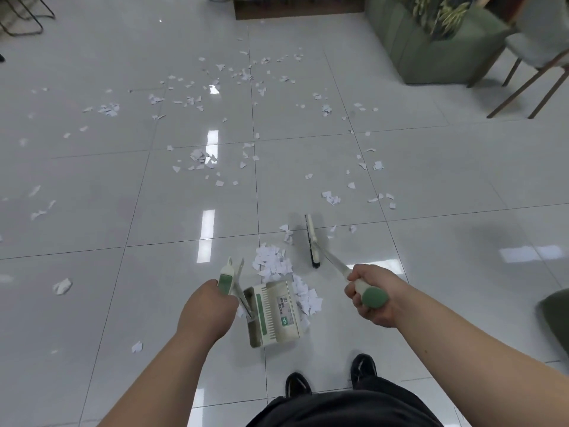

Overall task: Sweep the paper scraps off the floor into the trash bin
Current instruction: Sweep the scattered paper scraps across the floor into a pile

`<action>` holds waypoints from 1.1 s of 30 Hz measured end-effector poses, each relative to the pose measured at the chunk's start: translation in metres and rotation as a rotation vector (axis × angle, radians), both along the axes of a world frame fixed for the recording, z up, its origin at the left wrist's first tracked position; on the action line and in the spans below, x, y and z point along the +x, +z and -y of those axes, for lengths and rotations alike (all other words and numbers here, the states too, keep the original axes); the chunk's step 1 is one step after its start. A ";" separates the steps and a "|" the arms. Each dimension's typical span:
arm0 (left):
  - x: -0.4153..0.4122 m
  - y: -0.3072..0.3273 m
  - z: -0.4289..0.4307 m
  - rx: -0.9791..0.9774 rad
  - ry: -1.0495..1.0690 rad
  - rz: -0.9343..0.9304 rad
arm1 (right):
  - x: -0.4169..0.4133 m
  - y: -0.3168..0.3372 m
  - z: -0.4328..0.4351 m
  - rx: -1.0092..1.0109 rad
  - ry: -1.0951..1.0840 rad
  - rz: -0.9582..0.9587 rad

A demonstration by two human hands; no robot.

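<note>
My left hand [205, 309] grips the cream and green handle of a dustpan [274, 315] that stands on the floor in front of my feet. A heap of white paper scraps [272, 262] lies at the pan's far and right side. My right hand [368, 295] holds the green-capped handle of a broom, whose brush head [311, 240] rests on the tiles just right of the heap. Many more scraps [201, 158] are scattered over the grey tiled floor farther out. No trash bin is in view.
A green sofa [431, 44] stands at the back right, with a chair's wooden legs [523, 84] beside it. Black metal chair legs [24, 16] show at the top left. My two black shoes [329, 377] are right behind the dustpan.
</note>
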State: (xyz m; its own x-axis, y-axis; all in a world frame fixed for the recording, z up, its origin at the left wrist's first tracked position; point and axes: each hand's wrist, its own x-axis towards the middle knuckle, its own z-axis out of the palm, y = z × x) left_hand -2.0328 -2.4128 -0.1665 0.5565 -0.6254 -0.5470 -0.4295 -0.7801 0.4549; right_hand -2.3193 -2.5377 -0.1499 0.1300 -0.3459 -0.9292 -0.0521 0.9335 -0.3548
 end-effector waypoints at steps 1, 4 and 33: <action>0.003 0.001 -0.002 0.009 -0.002 0.006 | -0.004 0.005 0.000 -0.019 0.042 -0.035; 0.010 0.003 -0.008 0.040 0.003 0.018 | -0.019 0.014 0.003 -0.035 0.135 -0.102; -0.177 0.041 -0.062 0.299 0.601 0.188 | -0.028 -0.050 0.139 0.346 0.875 0.127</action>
